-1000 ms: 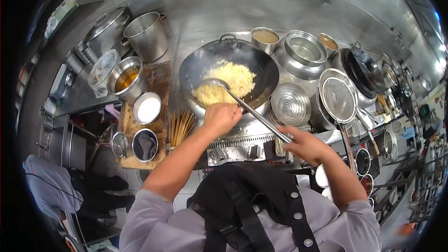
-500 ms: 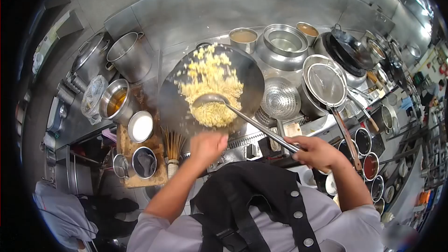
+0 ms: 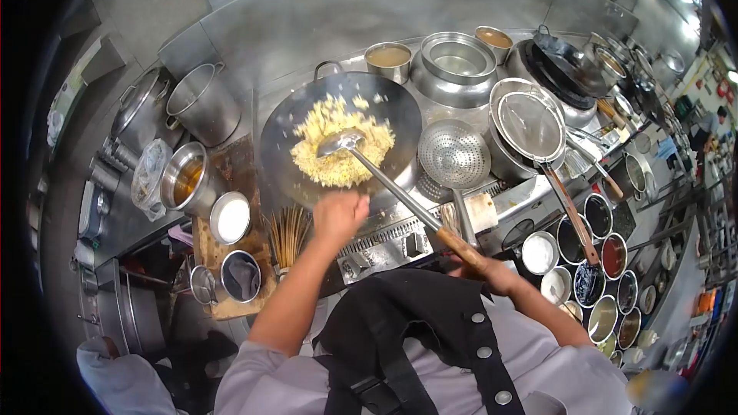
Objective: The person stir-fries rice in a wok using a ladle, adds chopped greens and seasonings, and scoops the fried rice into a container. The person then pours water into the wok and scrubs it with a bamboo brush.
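A dark wok (image 3: 402, 111) holds yellow fried rice (image 3: 338, 165), with a few bits loose above the far part of it. My left hand (image 3: 339, 217) is closed in a fist at the near rim of the wok, gripping it there; the exact grip is hidden under the fingers. My right hand (image 3: 492, 273) is wrapped around the wooden handle end of a long metal ladle (image 3: 396, 194), low and close to my apron. The ladle's bowl rests over the rice, near the middle of the wok.
A perforated strainer (image 3: 455, 154) sits right of the wok; a mesh sieve (image 3: 530, 124) lies over a pot beyond it. Seasoning containers (image 3: 613, 255) crowd the right. On the left stand a bowl of amber liquid (image 3: 184, 177), a white-filled bowl (image 3: 231, 217) and a bamboo brush (image 3: 289, 237).
The rice, thrown up and spread toward the far side before, has gathered back in the wok. My right hand has drawn lower and nearer my body, showing the ladle's wooden handle.
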`<state>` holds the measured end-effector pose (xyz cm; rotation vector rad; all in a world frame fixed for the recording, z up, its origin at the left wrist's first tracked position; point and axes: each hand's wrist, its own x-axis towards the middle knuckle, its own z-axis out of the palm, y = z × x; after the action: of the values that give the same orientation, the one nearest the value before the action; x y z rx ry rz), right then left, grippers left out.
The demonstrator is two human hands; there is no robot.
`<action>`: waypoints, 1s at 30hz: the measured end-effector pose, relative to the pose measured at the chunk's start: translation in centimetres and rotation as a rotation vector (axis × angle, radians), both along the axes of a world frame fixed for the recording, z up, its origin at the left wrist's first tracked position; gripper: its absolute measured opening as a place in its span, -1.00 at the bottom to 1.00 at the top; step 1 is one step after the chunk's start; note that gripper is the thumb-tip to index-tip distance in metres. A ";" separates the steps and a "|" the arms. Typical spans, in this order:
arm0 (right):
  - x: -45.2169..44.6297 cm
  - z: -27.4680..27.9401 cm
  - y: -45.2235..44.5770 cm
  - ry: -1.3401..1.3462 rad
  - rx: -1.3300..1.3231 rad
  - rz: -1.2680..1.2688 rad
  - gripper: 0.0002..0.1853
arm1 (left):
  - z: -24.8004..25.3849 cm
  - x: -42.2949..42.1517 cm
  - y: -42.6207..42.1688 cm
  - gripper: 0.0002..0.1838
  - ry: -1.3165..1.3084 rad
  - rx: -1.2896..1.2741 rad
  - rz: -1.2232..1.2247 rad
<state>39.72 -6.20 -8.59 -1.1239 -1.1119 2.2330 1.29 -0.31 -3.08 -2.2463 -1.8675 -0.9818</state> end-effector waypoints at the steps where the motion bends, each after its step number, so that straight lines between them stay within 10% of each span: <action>1: 0.7 -6.2 -0.2 -0.333 0.365 0.175 -0.38 | -1.0 -0.9 2.2 -0.56 -0.008 0.041 0.027; 3: -1.6 -7.5 0.0 -1.079 0.521 0.559 -0.46 | -1.4 -1.9 4.8 -0.59 -0.031 0.017 0.024; 6: -0.8 -18.2 0.7 -1.071 1.100 0.270 -0.48 | -3.0 -2.6 6.0 -0.61 -0.003 -0.007 0.014; 15: 0.5 -27.4 6.4 -1.328 0.569 0.940 -0.43 | -3.2 -2.2 6.1 -0.63 0.046 -0.007 0.013; 21: -0.6 -0.3 2.0 -0.412 0.641 0.644 -0.56 | -3.3 -2.4 6.3 -0.63 0.022 0.002 0.005; 23: -2.0 9.1 0.3 -0.664 0.852 0.459 -0.53 | -3.3 -2.6 6.2 -0.63 0.012 -0.016 0.008; 26: -7.9 11.6 1.3 -0.819 1.361 0.087 -0.23 | -3.2 -2.5 6.5 -0.64 -0.016 0.030 -0.034; 30: -12.5 9.0 5.4 -0.976 0.975 0.440 -0.27 | -0.2 -0.5 3.6 -0.60 -0.022 -0.099 0.060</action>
<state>27.26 -0.76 0.37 -1.5425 -2.6079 0.8909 0.80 3.29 -3.30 -2.2265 -2.0232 -0.9286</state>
